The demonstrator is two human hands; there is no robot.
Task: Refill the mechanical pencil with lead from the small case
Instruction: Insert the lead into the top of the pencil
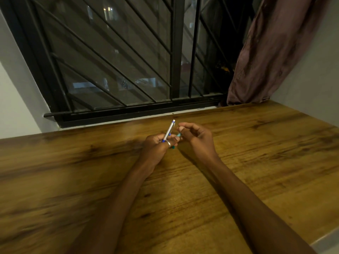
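While gripped low on its barrel, pencil (169, 130) slants up and away, top end toward the window, long axis tilted slightly right. Held by left hand (158, 145), fingers closed round barrel, teal case (176, 138) seemingly tucked in the same hand. Right hand (194, 135) just beside the pencil, fingertips (180, 127) pinched near its top; any lead too thin to see. Both above the worktop (256, 153).

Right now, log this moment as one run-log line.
left hand: grips mechanical pencil, tilted up | right hand: fingertips pinched by pencil top | teal case: between hands | lead: not visible
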